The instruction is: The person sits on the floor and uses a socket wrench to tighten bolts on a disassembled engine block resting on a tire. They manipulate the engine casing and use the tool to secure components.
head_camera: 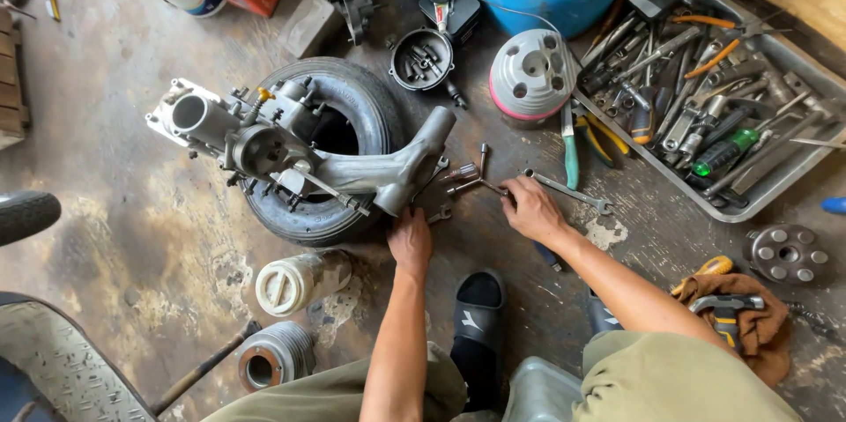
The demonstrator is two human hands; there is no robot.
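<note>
Kneeling over a stained concrete floor (pixel 132 211), looking straight down. Resting the left hand (pixel 411 241) flat against the lower edge of a small black tyre (pixel 370 114), right below the end of the grey cast-metal housing (pixel 352 171) lying across that tyre; grip spread loosely, fingers pressing down, closing on nothing. Reaching the right hand (pixel 531 209) out to a cluster of loose bolts and sockets (pixel 465 177) lying on the floor just beside the housing's arm; fingertips pressed together, seemingly pinching a thin bolt or rod at its end, though too small to tell exactly which piece. Lying just beyond the right hand, almost touching the knuckles, a silver combination spanner (pixel 571 192). Sitting further out, green-handled pliers (pixel 570 153) and yellow-handled pliers (pixel 604 136), side by side. Holding a jumble of spanners and screwdrivers off to the right, a grey metal tray (pixel 797 171). Standing between tyre and tray, a finned grey cylinder head (pixel 531 74). Lying near the left forearm, a white plastic bottle (pixel 295 281) on its side. Resting on a brown rag (pixel 762 334) by the right knee, a hammer (pixel 724 304).
</note>
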